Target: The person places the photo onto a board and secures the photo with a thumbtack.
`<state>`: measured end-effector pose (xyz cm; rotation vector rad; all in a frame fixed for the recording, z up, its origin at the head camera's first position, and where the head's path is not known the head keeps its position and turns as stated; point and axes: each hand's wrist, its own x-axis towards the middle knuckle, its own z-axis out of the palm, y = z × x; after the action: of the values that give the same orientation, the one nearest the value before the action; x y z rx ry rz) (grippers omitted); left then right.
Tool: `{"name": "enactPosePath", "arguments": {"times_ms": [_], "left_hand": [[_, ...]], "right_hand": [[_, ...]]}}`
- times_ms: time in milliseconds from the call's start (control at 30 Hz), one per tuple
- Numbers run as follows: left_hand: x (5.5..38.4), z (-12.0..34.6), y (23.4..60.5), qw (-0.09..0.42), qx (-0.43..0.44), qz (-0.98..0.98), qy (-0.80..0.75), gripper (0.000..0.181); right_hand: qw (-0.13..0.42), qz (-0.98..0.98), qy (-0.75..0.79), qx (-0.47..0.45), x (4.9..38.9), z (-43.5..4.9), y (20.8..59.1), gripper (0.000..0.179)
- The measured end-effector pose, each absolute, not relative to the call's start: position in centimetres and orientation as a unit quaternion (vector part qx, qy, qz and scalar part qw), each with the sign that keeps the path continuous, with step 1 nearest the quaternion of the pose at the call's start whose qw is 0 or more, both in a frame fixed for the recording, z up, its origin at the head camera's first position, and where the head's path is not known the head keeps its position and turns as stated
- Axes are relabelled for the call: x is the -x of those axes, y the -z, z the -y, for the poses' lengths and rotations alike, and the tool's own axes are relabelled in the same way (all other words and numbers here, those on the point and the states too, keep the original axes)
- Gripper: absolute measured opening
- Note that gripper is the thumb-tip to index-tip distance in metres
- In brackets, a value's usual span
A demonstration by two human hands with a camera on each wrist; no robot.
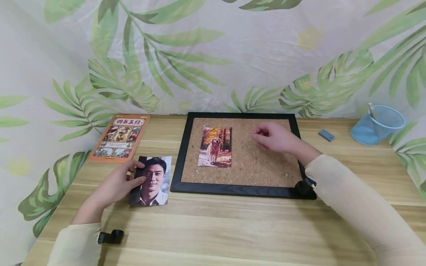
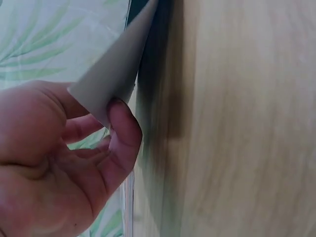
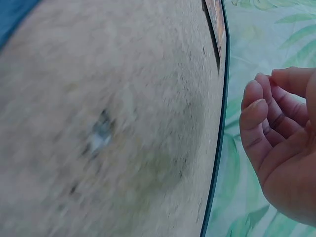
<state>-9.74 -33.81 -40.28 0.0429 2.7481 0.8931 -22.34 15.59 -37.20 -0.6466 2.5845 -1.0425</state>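
Note:
My left hand [image 1: 114,184] pinches the left edge of a portrait photo [image 1: 154,188] showing a person in a light collared shirt. In the left wrist view, its pale back [image 2: 111,69] faces the camera, tilted above the table, with a finger and thumb on either side. My right hand [image 1: 274,137] hovers over the right half of a black-framed cork board [image 1: 253,162], fingers loosely curled. Nothing shows between its fingertips [image 3: 255,109] in the right wrist view. A golden dog photo [image 1: 214,147] lies on the board's left half. A small clear pin [image 3: 101,133] sits on the cork.
An orange book [image 1: 118,138] with Chinese characters lies at the table's back left. Right of the board are a small blue block [image 1: 326,135] and a light-blue mesh cup [image 1: 376,125] holding a pen-like stick. A leaf-patterned cloth [image 1: 213,55] hangs behind the wooden table [image 1: 226,229].

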Motion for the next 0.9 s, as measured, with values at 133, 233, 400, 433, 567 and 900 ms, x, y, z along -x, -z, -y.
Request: {"name": "enactPosePath", "arguments": {"times_ms": [133,233,400,433,567,900], "left_hand": [[9.7,34.0,40.0,0.133,-0.013,-0.937,-0.323,0.039],[9.6,34.0,39.7,0.127,-0.012,-0.933,-0.336,0.039],[9.5,34.1,39.1,0.103,-0.013,-0.933,-0.343,0.038],[9.5,34.1,39.0,0.098,-0.012,-0.934,-0.344,0.038],[9.4,34.1,38.5,0.078,-0.014,-0.934,-0.348,0.037],[10.1,33.1,37.4,0.017,-0.039,-0.933,-0.357,0.028]], "right_hand": [[0.139,-0.895,0.368,0.210,21.3,-17.4,37.0,0.018],[0.134,-0.895,0.374,0.200,20.6,-18.9,37.0,0.018],[0.138,-0.890,0.396,0.179,19.9,-21.3,36.9,0.021],[0.139,-0.890,0.397,0.173,19.8,-21.7,36.9,0.021],[0.144,-0.892,0.400,0.151,19.0,-23.1,36.5,0.021],[0.136,-0.905,0.384,0.122,17.7,-25.9,37.1,0.024]]}}
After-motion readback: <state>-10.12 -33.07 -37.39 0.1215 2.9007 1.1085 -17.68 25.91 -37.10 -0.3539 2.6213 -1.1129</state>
